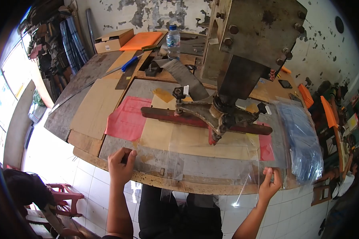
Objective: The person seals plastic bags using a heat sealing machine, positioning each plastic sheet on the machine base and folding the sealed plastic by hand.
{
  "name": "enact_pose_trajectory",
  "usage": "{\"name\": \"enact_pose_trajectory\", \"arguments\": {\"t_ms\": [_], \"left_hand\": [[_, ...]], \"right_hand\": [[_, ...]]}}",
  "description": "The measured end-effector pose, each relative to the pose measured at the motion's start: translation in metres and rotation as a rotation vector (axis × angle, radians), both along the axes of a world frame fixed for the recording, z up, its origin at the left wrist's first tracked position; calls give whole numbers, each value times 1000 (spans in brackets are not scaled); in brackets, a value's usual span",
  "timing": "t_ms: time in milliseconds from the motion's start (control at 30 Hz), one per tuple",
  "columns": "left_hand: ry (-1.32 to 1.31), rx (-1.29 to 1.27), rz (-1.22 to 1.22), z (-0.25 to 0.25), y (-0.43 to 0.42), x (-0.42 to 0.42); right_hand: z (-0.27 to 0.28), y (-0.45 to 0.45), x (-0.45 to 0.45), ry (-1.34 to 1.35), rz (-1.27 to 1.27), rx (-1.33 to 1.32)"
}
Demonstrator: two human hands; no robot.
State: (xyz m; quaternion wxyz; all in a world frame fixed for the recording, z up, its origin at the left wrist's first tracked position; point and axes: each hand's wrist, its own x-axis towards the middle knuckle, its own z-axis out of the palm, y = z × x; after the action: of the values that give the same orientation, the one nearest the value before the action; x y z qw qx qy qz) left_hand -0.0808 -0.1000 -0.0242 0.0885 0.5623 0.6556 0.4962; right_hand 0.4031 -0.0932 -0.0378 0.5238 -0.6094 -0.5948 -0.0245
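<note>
My left hand (121, 164) is curled closed at the table's front edge, left of the clear plastic; nothing shows in its fingers. My right hand (270, 182) is closed at the right edge of a clear plastic sheet (227, 177), seemingly pinching it. The sheet lies over the front edge and partly hangs down; its outline is hard to follow. Above it stands a press head with a long metal bar (167, 115). Under the bar lie a yellowish sheet (179, 141) and pink-red sheets (129, 119) on a grey metal plate (115, 147).
A stack of clear bluish plastic pieces (303, 139) lies at the right. Behind are a water bottle (173, 42), a cardboard box (113, 41), an orange packet (141, 40) and blue-handled scissors (130, 63). A pink-red stool (64, 199) stands on the floor at lower left.
</note>
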Motion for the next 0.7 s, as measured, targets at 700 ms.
{"name": "enact_pose_trajectory", "arguments": {"t_ms": [700], "left_hand": [[-13,-5,11,-1,0,0]], "right_hand": [[2,0,0,34,-5,1]]}}
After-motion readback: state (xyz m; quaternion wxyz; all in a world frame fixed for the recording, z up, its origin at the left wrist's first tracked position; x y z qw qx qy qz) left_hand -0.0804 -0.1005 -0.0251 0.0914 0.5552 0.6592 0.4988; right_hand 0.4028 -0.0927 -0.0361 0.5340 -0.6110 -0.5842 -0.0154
